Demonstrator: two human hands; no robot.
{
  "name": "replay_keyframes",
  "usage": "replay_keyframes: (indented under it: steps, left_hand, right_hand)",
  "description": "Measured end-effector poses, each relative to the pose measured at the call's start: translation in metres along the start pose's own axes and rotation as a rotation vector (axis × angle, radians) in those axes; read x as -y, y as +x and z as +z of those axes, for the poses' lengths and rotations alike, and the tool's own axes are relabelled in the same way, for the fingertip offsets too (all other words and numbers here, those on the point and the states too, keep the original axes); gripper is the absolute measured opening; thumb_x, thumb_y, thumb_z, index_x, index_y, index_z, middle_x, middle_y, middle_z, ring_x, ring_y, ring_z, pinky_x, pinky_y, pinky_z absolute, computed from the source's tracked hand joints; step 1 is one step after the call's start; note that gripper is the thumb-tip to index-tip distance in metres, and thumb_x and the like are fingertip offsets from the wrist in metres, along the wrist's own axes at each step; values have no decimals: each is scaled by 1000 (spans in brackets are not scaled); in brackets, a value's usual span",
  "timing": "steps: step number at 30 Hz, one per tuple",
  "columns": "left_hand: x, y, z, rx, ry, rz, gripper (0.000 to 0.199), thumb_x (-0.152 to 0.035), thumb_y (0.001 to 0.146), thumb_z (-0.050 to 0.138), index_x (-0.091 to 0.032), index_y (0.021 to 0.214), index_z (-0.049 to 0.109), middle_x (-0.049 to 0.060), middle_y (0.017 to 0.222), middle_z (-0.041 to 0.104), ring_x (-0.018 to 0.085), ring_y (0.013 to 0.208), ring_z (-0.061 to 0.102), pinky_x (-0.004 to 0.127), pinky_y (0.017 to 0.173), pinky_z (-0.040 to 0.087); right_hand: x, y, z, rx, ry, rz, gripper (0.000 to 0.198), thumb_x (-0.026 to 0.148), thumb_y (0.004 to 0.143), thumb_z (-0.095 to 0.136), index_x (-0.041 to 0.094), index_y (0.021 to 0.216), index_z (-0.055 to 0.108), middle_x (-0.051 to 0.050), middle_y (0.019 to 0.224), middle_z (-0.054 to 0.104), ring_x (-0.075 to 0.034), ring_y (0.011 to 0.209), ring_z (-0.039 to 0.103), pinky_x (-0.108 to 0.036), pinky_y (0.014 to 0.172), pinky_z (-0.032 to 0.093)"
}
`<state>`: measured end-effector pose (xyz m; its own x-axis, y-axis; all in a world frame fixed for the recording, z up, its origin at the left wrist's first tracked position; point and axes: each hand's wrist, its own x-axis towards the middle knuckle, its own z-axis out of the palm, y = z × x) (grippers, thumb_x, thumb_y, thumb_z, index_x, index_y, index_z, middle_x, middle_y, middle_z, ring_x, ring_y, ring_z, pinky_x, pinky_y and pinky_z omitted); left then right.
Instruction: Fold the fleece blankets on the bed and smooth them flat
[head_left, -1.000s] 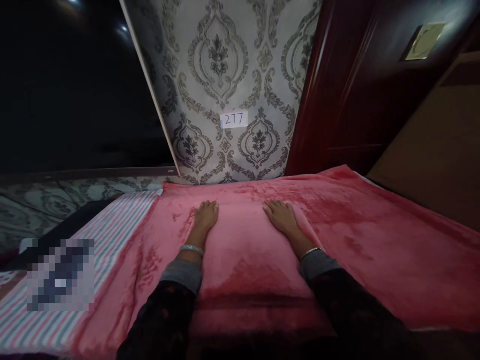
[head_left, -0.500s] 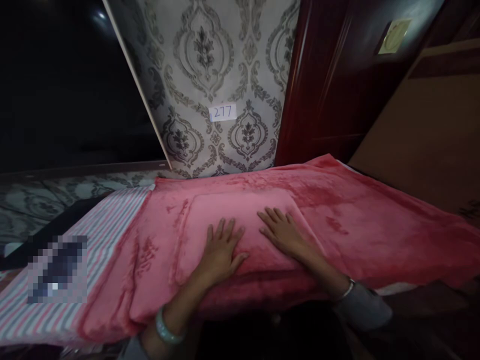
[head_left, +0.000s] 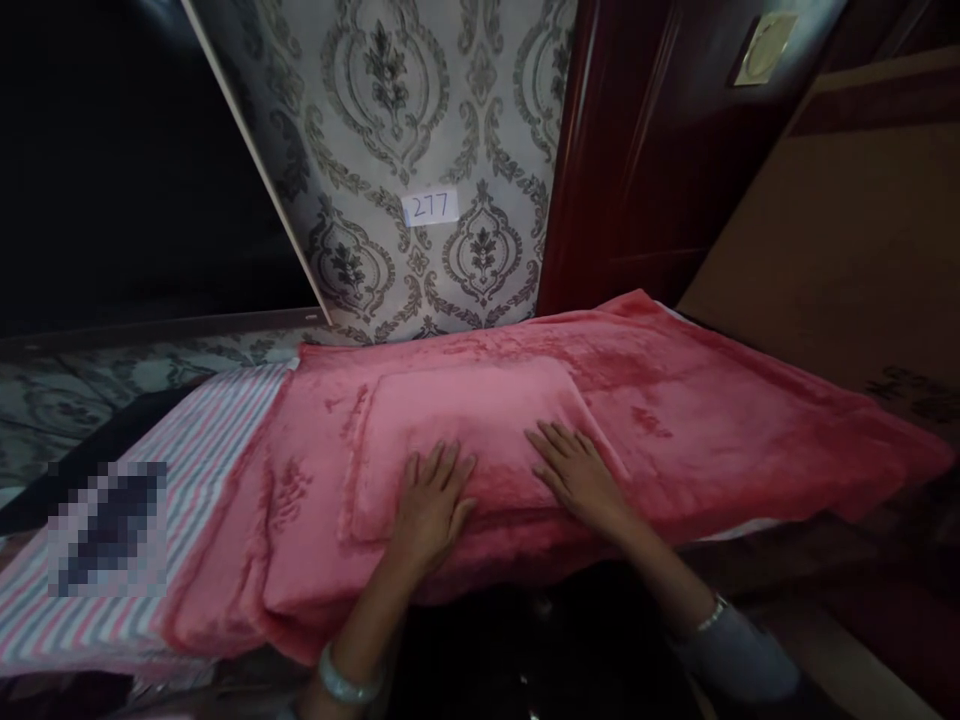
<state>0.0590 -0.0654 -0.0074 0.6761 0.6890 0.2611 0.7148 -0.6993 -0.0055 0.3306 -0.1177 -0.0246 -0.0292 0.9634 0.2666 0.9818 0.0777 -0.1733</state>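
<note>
A pink plush cloth folded into a flat rectangle (head_left: 480, 400) lies on a larger pink plush blanket (head_left: 697, 400). My left hand (head_left: 433, 500) rests palm down on its near left part, fingers spread. On the near right part lies my right hand (head_left: 576, 475), flat with the fingers a little apart. Neither hand grips anything. A pale bangle circles my left wrist and a thin silver one my right. The larger blanket spreads beneath, with folds and ridges to the left of the rectangle.
A striped cloth (head_left: 202, 450) shows at the left, with a pixelated patch (head_left: 109, 530) over it. Behind stand a dark screen (head_left: 135, 180), patterned wallpaper with a card reading 277 (head_left: 430, 207), and a dark red panel (head_left: 637, 150). At right leans a brown board (head_left: 847, 220).
Both hands have slid toward the near edge of the folded cloth, staying flat. The whole view has shifted slightly.
</note>
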Motion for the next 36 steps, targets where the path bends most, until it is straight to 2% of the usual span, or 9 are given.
replay_keyframes:
  steps: [3, 7, 11, 14, 20, 27, 30, 33, 36]
  left_hand:
    - [11, -21, 1, -28, 52, 30, 64, -35, 93, 57, -24, 153, 39, 10, 161, 35, 34, 150, 31, 66, 120, 22]
    - [34, -42, -1, -49, 122, -49, 68, -26, 86, 61, -22, 152, 42, 13, 159, 37, 36, 148, 33, 68, 118, 24]
    - [49, -54, -4, -77, 166, -106, 69, -13, 81, 55, -22, 149, 46, 14, 158, 39, 34, 148, 35, 64, 118, 28]
    - [51, -58, -7, -84, 189, -151, 73, -4, 76, 49, -22, 148, 49, 13, 156, 43, 32, 146, 39, 62, 116, 31]
    - [50, -57, -9, -84, 161, -179, 72, -3, 75, 46, -20, 144, 53, 13, 151, 50, 30, 141, 47, 57, 118, 31]
    - [60, -55, -18, -208, 141, -119, 63, -10, 77, 48, -21, 138, 59, 11, 142, 60, 26, 133, 55, 51, 122, 26]
    - [63, -58, -22, -168, 159, -103, 63, -10, 77, 47, -19, 139, 58, 13, 142, 59, 27, 134, 55, 53, 122, 26]
    - [56, -62, -21, -42, 163, -129, 73, -6, 73, 46, -16, 145, 52, 16, 147, 53, 30, 137, 52, 58, 119, 30]
    - [38, -60, -19, -44, 152, -120, 79, -10, 75, 50, -18, 153, 40, 16, 159, 37, 35, 147, 36, 64, 118, 26]
  right_hand:
    - [-11, -33, 5, -73, -24, -23, 54, 45, 101, 41, 31, 154, 41, -6, 160, 37, -29, 148, 29, -57, 118, 22]
    - [-30, -59, 13, -159, -2, -26, 64, 47, 95, 53, 28, 155, 38, -7, 160, 36, -31, 150, 22, -58, 117, 27]
    - [-39, -62, 22, -241, 73, -29, 65, 31, 93, 52, 25, 155, 36, -7, 160, 36, -29, 152, 17, -54, 118, 32]
    - [-40, -58, 29, -278, 99, -28, 72, 15, 86, 48, 26, 156, 34, -6, 159, 36, -28, 152, 16, -54, 119, 33]
    - [-40, -52, 36, -339, 144, 36, 86, -1, 75, 41, 26, 156, 36, -5, 155, 43, -25, 149, 27, -51, 119, 36]
    - [-49, -52, 20, -366, 205, -1, 79, 3, 74, 41, 28, 148, 49, -3, 143, 57, -23, 140, 44, -51, 117, 39]
    - [-52, -55, 17, -394, 203, -33, 72, 5, 75, 42, 26, 143, 56, -4, 141, 59, -23, 137, 46, -50, 117, 38]
    - [-52, -59, 17, -349, 204, -39, 69, 7, 75, 43, 24, 140, 58, -5, 140, 59, -24, 138, 46, -51, 114, 41]
    - [-45, -64, 10, -306, 176, -34, 62, 18, 82, 49, 26, 143, 55, -6, 145, 56, -28, 145, 36, -56, 116, 36]
